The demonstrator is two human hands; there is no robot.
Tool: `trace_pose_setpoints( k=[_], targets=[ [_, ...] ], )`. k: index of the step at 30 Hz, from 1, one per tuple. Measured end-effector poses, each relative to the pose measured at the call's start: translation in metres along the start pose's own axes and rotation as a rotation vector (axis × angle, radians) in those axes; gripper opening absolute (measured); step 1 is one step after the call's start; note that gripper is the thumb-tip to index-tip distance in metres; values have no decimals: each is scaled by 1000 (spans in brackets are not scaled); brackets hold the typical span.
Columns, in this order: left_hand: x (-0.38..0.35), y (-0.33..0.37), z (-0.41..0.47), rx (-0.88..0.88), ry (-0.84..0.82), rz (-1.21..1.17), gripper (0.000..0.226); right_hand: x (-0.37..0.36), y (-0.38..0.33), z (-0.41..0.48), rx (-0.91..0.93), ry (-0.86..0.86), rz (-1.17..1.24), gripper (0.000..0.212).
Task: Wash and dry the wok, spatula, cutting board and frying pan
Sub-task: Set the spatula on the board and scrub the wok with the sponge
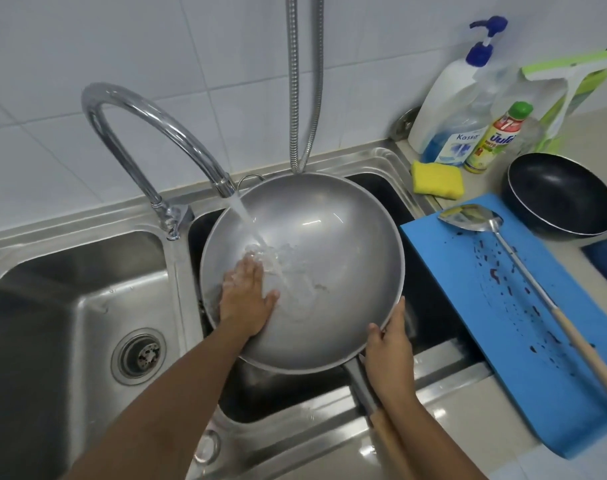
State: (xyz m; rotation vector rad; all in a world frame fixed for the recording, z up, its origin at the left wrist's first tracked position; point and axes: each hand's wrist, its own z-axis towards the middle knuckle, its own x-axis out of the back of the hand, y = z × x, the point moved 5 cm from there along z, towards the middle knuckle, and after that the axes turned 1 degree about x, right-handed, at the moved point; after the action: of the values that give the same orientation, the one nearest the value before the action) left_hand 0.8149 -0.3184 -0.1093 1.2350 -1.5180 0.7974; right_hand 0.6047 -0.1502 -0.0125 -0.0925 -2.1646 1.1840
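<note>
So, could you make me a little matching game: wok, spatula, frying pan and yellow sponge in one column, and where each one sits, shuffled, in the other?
1 wok
2 spatula
3 frying pan
4 yellow sponge

A lying on the blue cutting board
B under the running tap
C beside the bottles
D on the counter, far right

Pairs: 1-B, 2-A, 3-D, 4-C

The wok (329,237) sits in the right basin of the sink (70,299); right of it, the spatula (509,261) lies on the cutting board (468,306), frying pan (561,195) behind.
</note>
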Motion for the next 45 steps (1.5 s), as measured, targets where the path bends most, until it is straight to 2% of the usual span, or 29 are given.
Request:
trace_pose_setpoints(
  k=[2,4,8,10,12,17,20,21,24,25,27,29,31,34,37,39,42,45],
  targets=[
    [8,-13,9,65,18,87,74,0,-2,1,-9,7,-2,70],
    [-1,2,3,61,-48,71,70,-1,-3,1,-13,6,-3,72],
    [-20,88,-30,-172,-214,-251,72,0,-8,-3,12,18,-23,71],
    [-14,128,-30,-279,-230,-359,71,1,-6,-2,25,15,-28,69],
    [-5,153,-17,-313,-175,-392,70,1,-4,0,31,0,-26,67],
    [29,171,61,-187,71,-404,73,5,-3,6,54,-64,-4,64],
    [35,159,91,-214,135,-290,76,12,-1,19,52,-98,10,68],
    [27,147,97,-176,141,-262,78,14,-1,23,56,-108,6,69],
    [10,80,96,168,243,-283,77,17,-4,28,72,-115,-2,70],
    [5,56,89,209,289,-249,75,17,-3,28,75,-108,4,70],
    [-5,18,68,235,281,-110,74,17,-4,30,93,-101,6,69],
    [-14,1,47,288,215,-67,71,17,-5,31,113,-111,-1,67],
    [-21,16,26,289,119,-69,73,17,-6,31,119,-118,4,67],
    [-32,80,0,90,-102,-230,75,17,-7,30,123,-113,-4,69],
    [-16,146,-33,-148,-305,-419,68,18,-11,28,161,-106,11,65],
    [-14,156,-51,-182,-382,-449,64,20,-11,29,167,-107,15,62],
    [-32,107,-64,-134,-443,-274,66,21,-10,31,150,-130,20,63],
    [-23,23,-63,33,-317,60,75,22,-10,30,139,-138,24,63]
  ],
)
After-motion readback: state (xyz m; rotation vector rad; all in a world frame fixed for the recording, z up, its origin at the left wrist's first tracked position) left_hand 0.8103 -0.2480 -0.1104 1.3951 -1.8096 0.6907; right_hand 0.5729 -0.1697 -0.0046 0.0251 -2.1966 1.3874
